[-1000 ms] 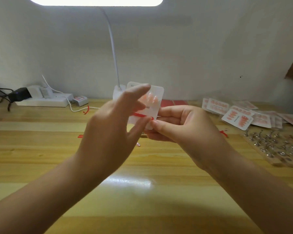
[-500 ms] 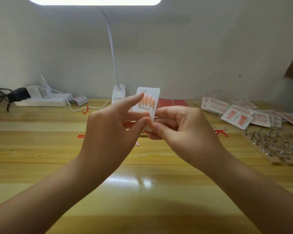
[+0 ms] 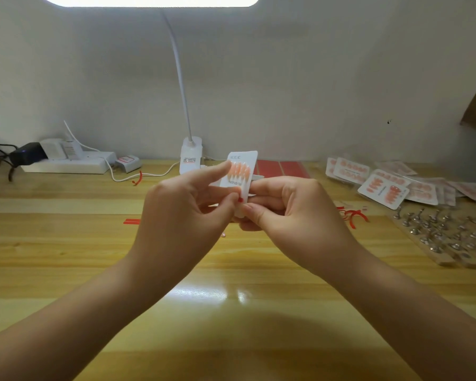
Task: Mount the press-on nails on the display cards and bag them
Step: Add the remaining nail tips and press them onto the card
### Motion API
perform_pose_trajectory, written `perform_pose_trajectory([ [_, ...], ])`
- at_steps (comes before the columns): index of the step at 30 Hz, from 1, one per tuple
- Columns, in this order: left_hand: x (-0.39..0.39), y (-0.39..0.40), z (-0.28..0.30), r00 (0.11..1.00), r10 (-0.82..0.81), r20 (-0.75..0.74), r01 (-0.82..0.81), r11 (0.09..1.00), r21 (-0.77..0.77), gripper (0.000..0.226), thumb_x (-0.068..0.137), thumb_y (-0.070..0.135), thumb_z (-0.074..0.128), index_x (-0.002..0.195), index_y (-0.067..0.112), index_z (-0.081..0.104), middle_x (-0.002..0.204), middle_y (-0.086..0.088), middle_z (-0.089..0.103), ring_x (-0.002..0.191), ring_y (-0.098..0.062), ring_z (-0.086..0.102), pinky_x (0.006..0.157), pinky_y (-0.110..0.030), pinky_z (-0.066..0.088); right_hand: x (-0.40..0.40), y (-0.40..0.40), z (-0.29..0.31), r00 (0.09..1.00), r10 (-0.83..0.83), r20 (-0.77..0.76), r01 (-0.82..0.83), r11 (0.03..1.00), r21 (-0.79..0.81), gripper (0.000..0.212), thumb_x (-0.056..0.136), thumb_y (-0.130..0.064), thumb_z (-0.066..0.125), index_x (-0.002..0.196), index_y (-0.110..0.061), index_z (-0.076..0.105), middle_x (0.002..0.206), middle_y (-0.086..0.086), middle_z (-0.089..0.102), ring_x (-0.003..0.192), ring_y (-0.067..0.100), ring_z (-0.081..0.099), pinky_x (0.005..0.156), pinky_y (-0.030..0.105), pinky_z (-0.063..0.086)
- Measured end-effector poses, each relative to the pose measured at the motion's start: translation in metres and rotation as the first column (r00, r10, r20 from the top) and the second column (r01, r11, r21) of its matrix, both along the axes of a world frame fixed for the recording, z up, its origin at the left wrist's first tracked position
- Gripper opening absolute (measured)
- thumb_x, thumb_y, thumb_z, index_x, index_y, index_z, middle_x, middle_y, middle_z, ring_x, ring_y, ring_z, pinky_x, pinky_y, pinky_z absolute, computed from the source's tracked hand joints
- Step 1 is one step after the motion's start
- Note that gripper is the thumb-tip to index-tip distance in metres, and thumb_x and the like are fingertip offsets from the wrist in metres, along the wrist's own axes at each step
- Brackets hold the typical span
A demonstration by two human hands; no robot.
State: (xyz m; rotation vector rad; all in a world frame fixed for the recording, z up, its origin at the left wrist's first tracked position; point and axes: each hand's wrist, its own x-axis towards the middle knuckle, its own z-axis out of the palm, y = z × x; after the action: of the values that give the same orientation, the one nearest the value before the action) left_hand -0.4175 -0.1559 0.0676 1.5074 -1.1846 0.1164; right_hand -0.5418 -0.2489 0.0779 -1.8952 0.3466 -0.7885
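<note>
- Above the table [image 3: 66, 243], at centre, both hands pinch the card [image 3: 243, 171] upright: left hand [image 3: 182, 215] at its lower edge, forefinger extended; right hand [image 3: 289, 210] gripping its side.
- At 2 o'clock, finished cards [image 3: 382, 191] lie piled.
- At 12, lamp base [image 3: 190, 155].

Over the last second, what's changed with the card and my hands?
The display card has turned from nearly face-on to narrower and more upright. The left hand has closed in: its thumb and a finger now pinch something red at the card's lower edge, with the forefinger stretched across the nails. The right hand still grips the card's lower right. The finished cards and the wooden table look unchanged.
</note>
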Motion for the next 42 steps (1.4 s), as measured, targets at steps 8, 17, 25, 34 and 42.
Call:
perform_pose_trajectory([
  [8, -0.0011, 0.0000, -0.0011, 0.999, -0.032, -0.031, 0.032, 0.999, -0.011, 0.047, 0.078, 0.009, 0.078, 0.120, 0.023, 0.064, 0.087, 0.017, 0.071, 0.076, 0.003, 0.070, 0.065, -0.014, 0.056, -0.0002, 0.0014, 0.0003, 1.000, -0.019, -0.020, 0.018, 0.999, -0.030, 0.028, 0.089, 0.002, 0.064, 0.097, -0.024, 0.071, 0.083, 0.003, 0.076, 0.076, 0.011, 0.073, 0.075, 0.027, 0.060],
  [17, -0.0057, 0.0022, 0.0006, 1.000, -0.014, -0.024, 0.012, 0.998, -0.057, 0.045, 0.076, 0.009, 0.078, 0.109, 0.035, 0.063, 0.087, 0.016, 0.072, 0.078, 0.004, 0.070, 0.072, -0.012, 0.055, -0.0008, 0.0055, 0.0009, 1.000, -0.018, 0.014, 0.018, 0.999, -0.033, 0.028, 0.089, 0.003, 0.064, 0.099, -0.022, 0.069, 0.085, -0.004, 0.076, 0.075, 0.009, 0.073, 0.071, 0.023, 0.060],
  [25, -0.0015, 0.0000, -0.0012, 1.000, -0.013, -0.026, 0.012, 0.998, -0.057, 0.039, 0.079, 0.006, 0.076, 0.115, 0.020, 0.067, 0.085, 0.010, 0.074, 0.072, 0.001, 0.071, 0.063, -0.012, 0.054, -0.0005, 0.0054, 0.0034, 0.999, 0.027, 0.022, -0.028, 0.998, 0.054, 0.028, 0.088, 0.002, 0.065, 0.090, -0.026, 0.069, 0.085, 0.006, 0.076, 0.077, 0.019, 0.073, 0.071, 0.024, 0.060],
  [34, -0.0002, 0.0022, 0.0000, 0.990, -0.106, -0.094, 0.101, 0.993, -0.057, 0.038, 0.076, 0.011, 0.078, 0.112, 0.019, 0.067, 0.088, 0.011, 0.074, 0.078, 0.000, 0.071, 0.059, -0.011, 0.053, 0.0001, 0.0058, 0.0035, 0.999, 0.005, 0.037, -0.005, 1.000, -0.006, 0.033, 0.090, 0.001, 0.064, 0.090, -0.033, 0.067, 0.084, 0.007, 0.076, 0.077, 0.016, 0.074, 0.072, 0.025, 0.060],
  [42, -0.0030, 0.0016, -0.0013, 0.994, -0.080, -0.072, 0.076, 0.995, -0.060, 0.026, 0.080, 0.006, 0.076, 0.098, 0.023, 0.069, 0.086, 0.010, 0.074, 0.077, 0.001, 0.071, 0.062, -0.013, 0.054, 0.0010, 0.0056, 0.0026, 1.000, 0.011, 0.029, -0.011, 1.000, 0.013, 0.030, 0.088, 0.002, 0.065, 0.101, -0.024, 0.070, 0.085, 0.004, 0.076, 0.076, 0.016, 0.074, 0.072, 0.027, 0.060],
])
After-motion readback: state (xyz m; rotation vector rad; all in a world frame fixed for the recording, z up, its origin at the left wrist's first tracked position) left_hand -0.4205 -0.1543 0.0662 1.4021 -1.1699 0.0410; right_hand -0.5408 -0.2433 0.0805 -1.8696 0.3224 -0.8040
